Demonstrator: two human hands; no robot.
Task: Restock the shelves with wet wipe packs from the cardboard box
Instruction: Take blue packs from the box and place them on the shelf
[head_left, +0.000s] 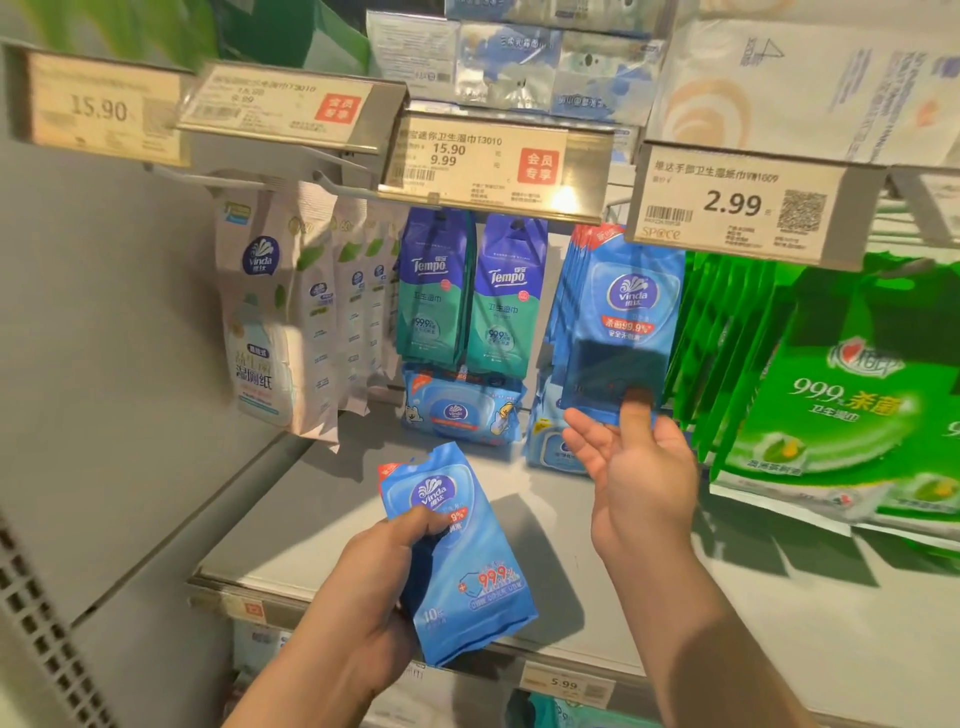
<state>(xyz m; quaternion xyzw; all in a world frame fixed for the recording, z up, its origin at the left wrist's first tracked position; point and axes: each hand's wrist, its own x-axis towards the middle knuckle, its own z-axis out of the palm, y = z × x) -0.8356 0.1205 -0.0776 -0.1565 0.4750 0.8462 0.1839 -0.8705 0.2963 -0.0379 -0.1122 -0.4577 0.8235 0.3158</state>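
My left hand grips a blue Vinda wet wipe pack by its upper half, tilted, above the front of the grey shelf. A row of the same blue packs hangs from a hook under the 2.99 price tag. My right hand is raised below that row. Its thumb touches the bottom edge of the front hanging pack, and its fingers are spread out straight to the left. The cardboard box is out of view.
Left of the blue row hang two Tempo packs and several white Vinda packs. Green packs hang at the right. Blue lidded wipe packs stand at the back of the shelf. Price-tag rails jut out overhead.
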